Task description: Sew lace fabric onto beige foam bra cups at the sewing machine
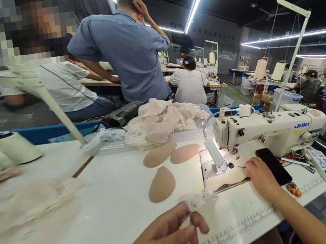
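Observation:
My left hand (178, 231) is closed on a piece of sheer white lace fabric (202, 200) above the table's front edge. The fabric's lace edge points toward the sewing machine (268, 127), and its lower part hangs below my fingers. My right hand (259, 173) rests on the machine bed, left of a black phone (274, 165). Its fingers are pressed together, and a thin dark tip sticks out from them; I cannot make out what it is. Three beige cup-shaped pieces (161, 184) lie on the table left of the needle plate (213, 169).
A heap of pale lace fabric (162, 120) lies behind the cup pieces. Thread cones (16, 147) and blurred fabric (27, 217) are at left. A lit lamp (214, 152) hangs by the needle. Tools (297, 162) and an orange item (294, 190) lie at right. Several people work beyond.

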Tool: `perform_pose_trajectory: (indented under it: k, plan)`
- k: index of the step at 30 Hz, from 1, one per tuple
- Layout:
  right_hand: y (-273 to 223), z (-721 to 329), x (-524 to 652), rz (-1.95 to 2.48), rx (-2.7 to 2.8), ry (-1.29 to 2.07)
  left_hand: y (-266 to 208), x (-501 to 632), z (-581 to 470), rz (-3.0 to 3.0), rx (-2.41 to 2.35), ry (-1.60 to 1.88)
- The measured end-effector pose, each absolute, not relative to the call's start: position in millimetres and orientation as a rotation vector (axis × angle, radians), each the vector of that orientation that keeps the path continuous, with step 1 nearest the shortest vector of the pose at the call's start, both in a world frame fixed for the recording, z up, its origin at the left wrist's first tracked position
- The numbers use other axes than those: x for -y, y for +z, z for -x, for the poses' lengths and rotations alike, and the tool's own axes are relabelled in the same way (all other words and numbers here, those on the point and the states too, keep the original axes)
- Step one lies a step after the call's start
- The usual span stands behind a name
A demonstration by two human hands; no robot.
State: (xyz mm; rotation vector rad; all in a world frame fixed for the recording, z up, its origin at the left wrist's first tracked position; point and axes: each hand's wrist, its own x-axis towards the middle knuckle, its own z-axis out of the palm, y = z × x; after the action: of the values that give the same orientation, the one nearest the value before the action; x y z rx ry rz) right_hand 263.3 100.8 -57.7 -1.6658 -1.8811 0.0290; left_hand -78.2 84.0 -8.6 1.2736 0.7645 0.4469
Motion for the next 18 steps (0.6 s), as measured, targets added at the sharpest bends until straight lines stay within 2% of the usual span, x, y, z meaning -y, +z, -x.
perform_pose_trajectory:
  k: [5, 7, 10, 12, 18]
  plan:
    - [-43.0, -221.0, -66.7, 1.402, 2.07, 0.124, 1.1, -88.1, 46.8, -1.199, -0.647, 0.519]
    - [-30.0, -198.9, -52.2, 1.214, 2.184, -0.047, -6.7, -91.7, 41.4, -1.17, -0.577, 0.557]
    - [-19.6, -174.6, -44.9, 1.153, 2.228, -0.376, -14.2, -95.0, 36.9, -1.181, -0.498, 0.583]
    - [-20.2, -165.4, -47.0, 1.151, 2.24, -0.469, -14.2, -95.1, 33.9, -1.211, -0.475, 0.582]
    - [-23.5, -166.4, -46.6, 1.147, 2.265, -0.368, 7.1, -96.1, 49.3, -1.243, -0.617, 0.455]
